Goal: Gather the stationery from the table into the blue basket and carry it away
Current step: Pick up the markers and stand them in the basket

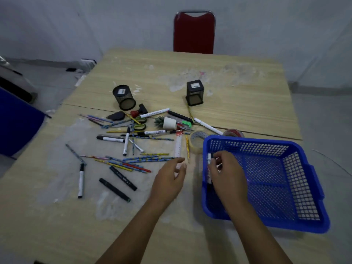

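Note:
A blue mesh basket (308, 189) stands on the wooden table (238, 103) at the right. My right hand (228, 174) is over the basket's left wall and grips a white marker (209, 159) with a black cap, held upright. My left hand (170, 178) hovers with relaxed fingers just left of the basket, beside a clear ruler (178, 144). Several pencils (146, 159), white markers (126, 141) and black markers (123, 178) lie scattered across the table's left and middle. Two tape rolls (197, 141) sit by the basket's far left corner.
Two black mesh pen holders stand farther back, a round one (124, 97) and a square one (194, 93). A small potted plant (167, 122) lies tipped among scissors (140, 125). A red chair (194, 32) stands behind the table, a blue object (17, 122) at its left.

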